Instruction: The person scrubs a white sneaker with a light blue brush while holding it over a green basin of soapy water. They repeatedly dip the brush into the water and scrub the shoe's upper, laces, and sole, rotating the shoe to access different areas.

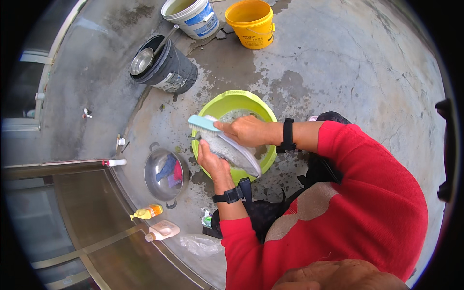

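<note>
A grey shoe (224, 148) with a pale sole, wet with suds, is tilted over a lime-green plastic basin (268, 108). My left hand (214, 162) holds it from the lower left, its fingers partly hidden behind the shoe. In my right hand (246, 130) is a light-blue scrub brush (203, 123) with white bristles, lying against the upper end of the shoe. Foamy water (235, 115) stands in the basin below.
Beyond the basin stand a black bucket (181, 69) with a metal ladle (142, 61), a white bucket (203, 25) and a yellow bucket (255, 34). At left are a metal pot (152, 181) with cloths, a yellow pump bottle (148, 212), a pink jug (163, 230) and a plastic bag (201, 244).
</note>
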`<state>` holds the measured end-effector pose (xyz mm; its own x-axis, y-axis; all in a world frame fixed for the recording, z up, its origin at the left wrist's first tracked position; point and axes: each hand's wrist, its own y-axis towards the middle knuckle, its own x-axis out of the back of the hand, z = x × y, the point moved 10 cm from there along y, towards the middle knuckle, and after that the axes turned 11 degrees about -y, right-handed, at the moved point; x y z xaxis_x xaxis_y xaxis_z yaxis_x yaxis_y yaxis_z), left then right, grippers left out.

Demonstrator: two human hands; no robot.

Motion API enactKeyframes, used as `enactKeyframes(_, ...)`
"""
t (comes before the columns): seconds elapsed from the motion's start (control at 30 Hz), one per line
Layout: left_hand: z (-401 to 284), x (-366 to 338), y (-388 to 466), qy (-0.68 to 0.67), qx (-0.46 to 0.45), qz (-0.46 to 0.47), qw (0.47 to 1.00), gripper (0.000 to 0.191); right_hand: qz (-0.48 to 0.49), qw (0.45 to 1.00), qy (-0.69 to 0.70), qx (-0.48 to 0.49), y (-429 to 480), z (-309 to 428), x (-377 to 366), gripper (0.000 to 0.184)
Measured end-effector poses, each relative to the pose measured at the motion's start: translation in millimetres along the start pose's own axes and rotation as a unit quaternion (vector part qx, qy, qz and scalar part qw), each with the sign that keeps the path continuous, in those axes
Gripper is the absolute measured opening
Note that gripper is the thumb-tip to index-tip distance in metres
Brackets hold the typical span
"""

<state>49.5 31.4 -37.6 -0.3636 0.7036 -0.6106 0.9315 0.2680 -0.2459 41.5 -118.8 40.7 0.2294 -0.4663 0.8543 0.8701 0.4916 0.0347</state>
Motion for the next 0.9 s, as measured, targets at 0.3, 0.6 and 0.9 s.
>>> enactKeyframes(0.3,16.3,4.6,1.9,-0.010,0.021,-0.018,1.000,0.039,-0.002,1.000,0.003,-0.027,-4.9,-12.6,-18.8,0.050)
enactKeyframes(0.6,-3.4,20.2,4.6,0.047,-0.003,-0.089,0.995,0.035,0.141,0.989,0.036,-0.016,-27.9,-3.2,-46.2,0.049)
enactKeyframes(0.9,2.1,13.9,7.0,0.024,0.002,-0.051,0.998,0.037,0.061,0.997,0.040,-0.011,-25.0,-7.4,-39.1,0.051)
